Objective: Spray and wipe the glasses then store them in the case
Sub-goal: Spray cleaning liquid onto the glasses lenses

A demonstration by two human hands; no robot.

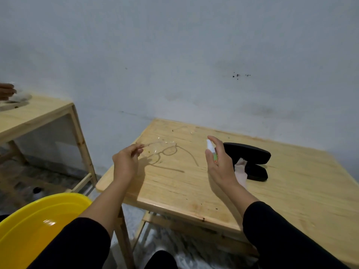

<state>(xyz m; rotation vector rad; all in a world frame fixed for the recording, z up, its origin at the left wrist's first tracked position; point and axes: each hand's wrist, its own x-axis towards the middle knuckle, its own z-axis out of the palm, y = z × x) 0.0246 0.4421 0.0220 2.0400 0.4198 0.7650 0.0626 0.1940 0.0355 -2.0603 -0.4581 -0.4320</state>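
While the person sits at the wooden counter [194, 191] in the lower centre of the frame, both hands are raised above it. Left hand [125, 163], left of centre, pinches one arm of the glasses [155, 147] between thumb and fingertips; the clear-framed glasses hang in the air above the counter, faint against the wood, with their shadow cast on the surface below. Right hand [220, 164], right of centre, grips a small white spray bottle [211, 149] upright, the forefinger curled over its top and the nozzle turned toward the glasses. Bottle and glasses are near but apart.

Behind the right hand, toward the right of the frame, a black case [250, 154] lies open on the counter, its two halves spread. A pale cloth [240, 171] lies at the case's left side, partly hidden by the right wrist; whether it rests inside the case cannot be told.

Lower left shows the rim of a yellow basin [38, 220]. Upper left holds a second wooden table [38, 115], with another person's hand [6, 91] at the frame edge.
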